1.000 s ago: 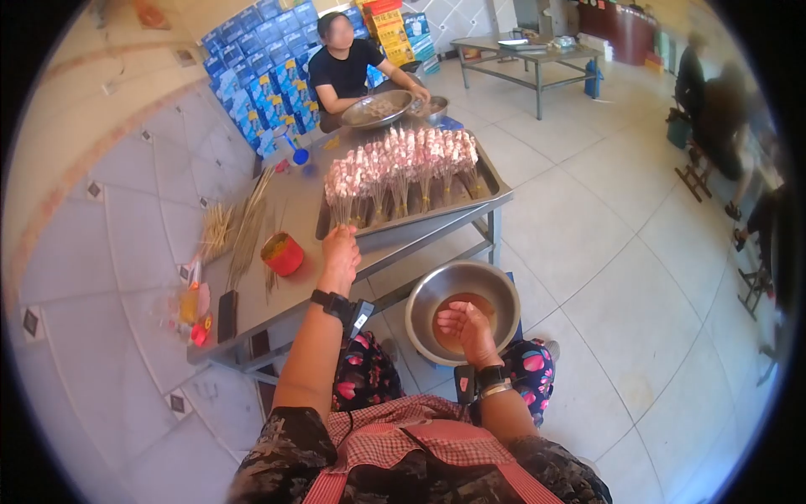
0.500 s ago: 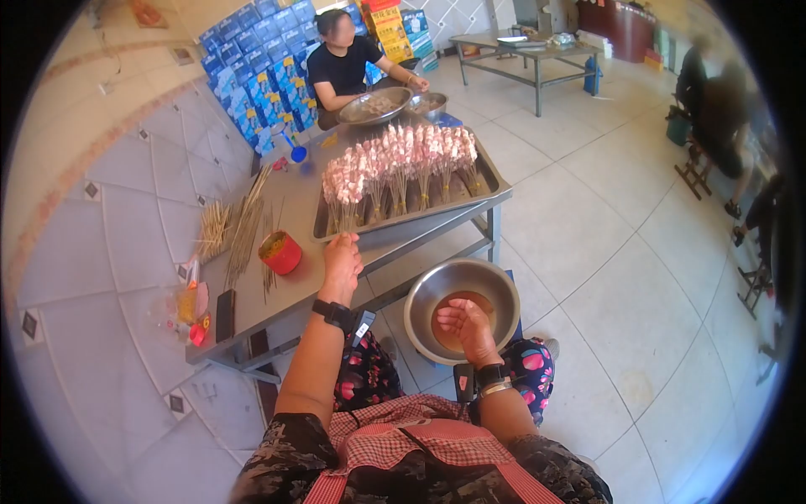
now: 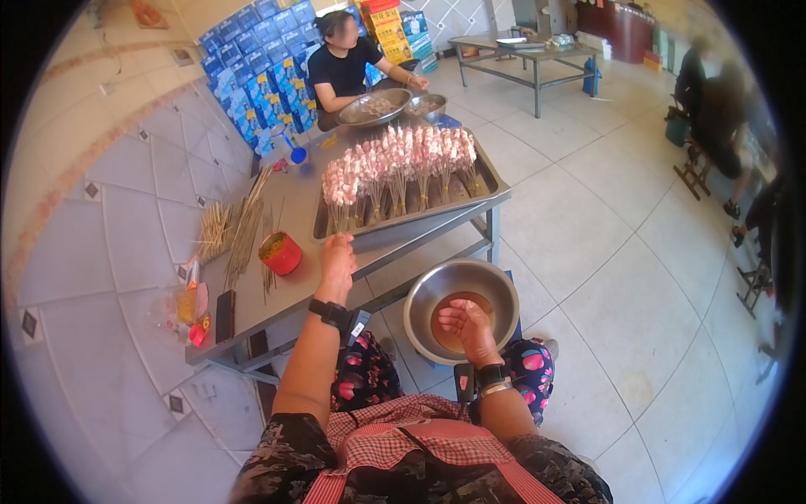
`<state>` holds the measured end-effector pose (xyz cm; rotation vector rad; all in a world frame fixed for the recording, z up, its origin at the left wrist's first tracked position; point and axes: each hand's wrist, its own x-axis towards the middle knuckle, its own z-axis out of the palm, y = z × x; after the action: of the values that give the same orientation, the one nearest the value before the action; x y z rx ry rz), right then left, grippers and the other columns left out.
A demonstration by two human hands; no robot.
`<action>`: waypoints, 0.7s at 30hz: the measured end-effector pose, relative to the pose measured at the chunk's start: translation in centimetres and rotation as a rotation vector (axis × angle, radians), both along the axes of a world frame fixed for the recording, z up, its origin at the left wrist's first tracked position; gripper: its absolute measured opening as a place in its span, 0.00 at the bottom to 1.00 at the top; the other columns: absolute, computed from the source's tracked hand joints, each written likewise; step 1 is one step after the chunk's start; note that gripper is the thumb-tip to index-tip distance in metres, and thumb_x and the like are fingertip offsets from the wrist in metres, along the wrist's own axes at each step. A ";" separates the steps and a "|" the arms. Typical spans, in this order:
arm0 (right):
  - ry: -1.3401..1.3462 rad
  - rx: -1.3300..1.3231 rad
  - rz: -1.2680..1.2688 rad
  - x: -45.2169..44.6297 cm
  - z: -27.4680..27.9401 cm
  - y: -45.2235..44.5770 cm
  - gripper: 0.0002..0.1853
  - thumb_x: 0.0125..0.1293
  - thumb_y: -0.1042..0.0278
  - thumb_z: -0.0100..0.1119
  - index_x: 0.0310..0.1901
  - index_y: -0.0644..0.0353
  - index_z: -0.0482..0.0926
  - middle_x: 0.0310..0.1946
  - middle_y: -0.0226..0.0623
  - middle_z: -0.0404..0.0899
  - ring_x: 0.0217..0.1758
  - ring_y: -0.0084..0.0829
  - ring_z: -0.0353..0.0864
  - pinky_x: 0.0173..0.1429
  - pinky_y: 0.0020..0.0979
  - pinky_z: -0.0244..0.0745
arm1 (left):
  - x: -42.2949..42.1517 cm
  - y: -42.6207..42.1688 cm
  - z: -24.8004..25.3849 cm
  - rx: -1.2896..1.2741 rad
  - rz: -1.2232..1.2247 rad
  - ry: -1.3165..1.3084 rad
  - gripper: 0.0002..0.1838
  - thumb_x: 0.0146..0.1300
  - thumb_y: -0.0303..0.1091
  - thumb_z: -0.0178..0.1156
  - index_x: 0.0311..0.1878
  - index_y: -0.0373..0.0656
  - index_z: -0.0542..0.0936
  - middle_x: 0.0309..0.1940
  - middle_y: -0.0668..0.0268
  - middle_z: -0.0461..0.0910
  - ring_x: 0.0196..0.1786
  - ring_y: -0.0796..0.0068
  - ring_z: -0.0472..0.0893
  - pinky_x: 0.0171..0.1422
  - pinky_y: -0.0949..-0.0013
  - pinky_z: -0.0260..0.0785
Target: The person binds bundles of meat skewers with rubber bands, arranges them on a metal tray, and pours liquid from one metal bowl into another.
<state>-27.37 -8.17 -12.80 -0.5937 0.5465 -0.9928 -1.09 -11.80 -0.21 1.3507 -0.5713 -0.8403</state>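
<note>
My left hand (image 3: 338, 262) is closed at the front left corner of a metal tray (image 3: 420, 220), around the lower stick ends of a bundle of meat skewers (image 3: 342, 186). Many more skewers of pink and white meat stand in bunches across the tray, some with yellow ties low on their sticks. Over a steel basin (image 3: 417, 315) of brownish liquid, my right hand (image 3: 472, 328) hangs with its fingers loosely bent and nothing visible in them. The basin sits low in front of my knees.
A red can (image 3: 280, 254), loose bamboo sticks (image 3: 244, 227) and a black phone (image 3: 225, 316) lie on the metal table (image 3: 315, 281). Across it, a person (image 3: 344, 67) sits behind a bowl of meat (image 3: 375, 107). Blue boxes (image 3: 252, 59) are stacked by the wall.
My left hand has shifted slightly down and left, and the nearest skewers have shifted slightly too. My right hand stays over the basin.
</note>
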 end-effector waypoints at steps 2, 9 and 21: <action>-0.006 -0.003 0.000 0.0 -0.4 -0.1 0.22 0.69 0.50 0.43 0.48 0.62 0.70 0.40 0.44 0.78 0.42 0.33 0.79 0.50 0.32 0.74 | -0.4 -0.1 0.5 0.029 0.060 -0.178 0.12 0.71 0.41 0.45 0.35 0.43 0.70 0.15 0.76 0.57 0.12 0.86 0.53 0.12 0.77 0.45; -0.050 0.029 -0.011 -0.2 -0.6 0.5 0.22 0.68 0.49 0.44 0.49 0.63 0.70 0.41 0.44 0.78 0.44 0.34 0.78 0.51 0.34 0.72 | 2.3 -2.9 1.2 -0.038 -0.032 0.068 0.11 0.71 0.40 0.44 0.36 0.45 0.70 0.15 0.77 0.57 0.12 0.85 0.54 0.13 0.78 0.45; 0.043 -0.054 -0.074 -0.5 1.7 -0.4 0.23 0.68 0.49 0.45 0.50 0.63 0.68 0.42 0.45 0.77 0.45 0.35 0.78 0.52 0.34 0.72 | 6.1 -10.2 -0.5 -0.099 -0.056 -0.025 0.11 0.71 0.38 0.43 0.36 0.44 0.71 0.16 0.77 0.59 0.13 0.85 0.55 0.14 0.77 0.45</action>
<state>-27.86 -8.56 -11.15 -0.6484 0.5847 -1.0695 5.00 -22.03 -0.75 1.2613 -0.6643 -0.8310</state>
